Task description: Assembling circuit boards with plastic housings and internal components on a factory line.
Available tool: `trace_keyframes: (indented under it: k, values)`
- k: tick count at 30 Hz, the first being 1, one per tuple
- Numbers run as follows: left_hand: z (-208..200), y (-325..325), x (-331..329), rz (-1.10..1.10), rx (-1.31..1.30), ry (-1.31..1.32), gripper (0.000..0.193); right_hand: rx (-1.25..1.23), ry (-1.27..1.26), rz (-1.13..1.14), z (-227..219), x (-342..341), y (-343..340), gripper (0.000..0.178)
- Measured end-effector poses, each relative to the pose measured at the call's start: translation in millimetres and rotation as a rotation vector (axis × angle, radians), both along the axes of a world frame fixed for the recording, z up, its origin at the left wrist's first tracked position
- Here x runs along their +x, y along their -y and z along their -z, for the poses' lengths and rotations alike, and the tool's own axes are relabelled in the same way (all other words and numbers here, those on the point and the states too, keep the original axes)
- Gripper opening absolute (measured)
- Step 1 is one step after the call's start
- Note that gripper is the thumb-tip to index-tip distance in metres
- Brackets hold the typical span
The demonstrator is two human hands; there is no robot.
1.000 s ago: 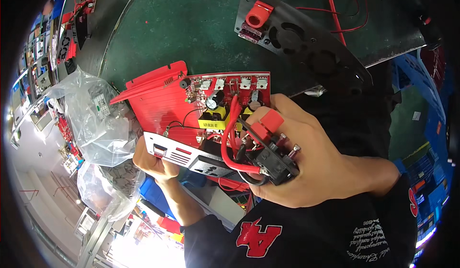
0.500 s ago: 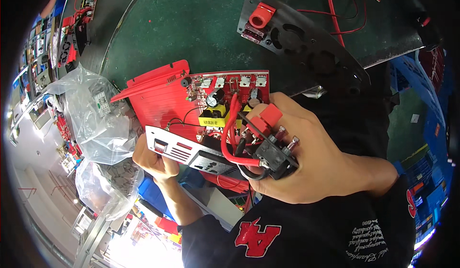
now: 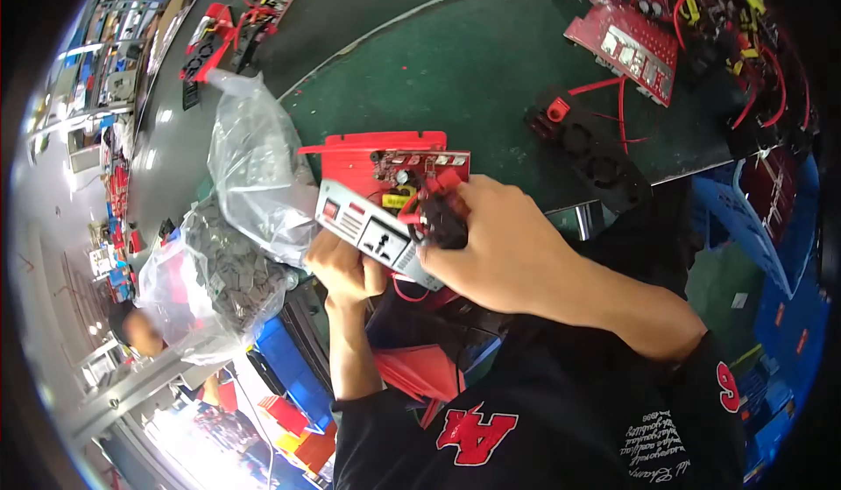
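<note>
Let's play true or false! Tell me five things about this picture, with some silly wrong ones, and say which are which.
1. The right hand holds a black part. True.
2. The left hand touches nothing. False: it is against the silver panel.
3. The tabletop around the work is green. True.
4. A clear plastic bag is left of the silver panel. True.
5. The black plate with fan openings is inside that bag. False: the black plate lies at the tabletop's right-hand edge.

Black part (image 3: pixel 445 225) blurred, right fingers (image 3: pixel 480 197) partly hidden, shirt (image 3: pixel 561 420) cut off below
</note>
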State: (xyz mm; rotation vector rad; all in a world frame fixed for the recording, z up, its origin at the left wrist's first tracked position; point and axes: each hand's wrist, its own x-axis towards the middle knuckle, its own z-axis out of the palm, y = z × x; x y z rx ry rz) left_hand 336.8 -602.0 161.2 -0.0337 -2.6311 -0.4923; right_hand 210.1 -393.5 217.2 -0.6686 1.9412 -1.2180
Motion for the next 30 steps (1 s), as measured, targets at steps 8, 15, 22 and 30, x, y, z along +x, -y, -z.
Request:
trace_keyframes:
  k: [8, 15, 22, 30]
  values:
    - [8, -18, -5, -0.453, -0.201, -0.17, 0.019, 0.161, -0.209, -0.038, -1, -29, 37, 0.045]
    - [23, -55, -6, -0.917, -0.093, -0.136, 0.05, -0.042, 0.36, 0.133, 12, -37, 64, 0.024]
    - [23, -79, 9, -1.089, 0.146, -0.236, 0.064, -0.093, 0.482, 0.053, 24, -51, 68, 0.03]
    - [-16, -50, -41, -0.653, 1.575, 0.251, 0.04, -0.22, 0.08, 0.232, -13, -42, -15, 0.075]
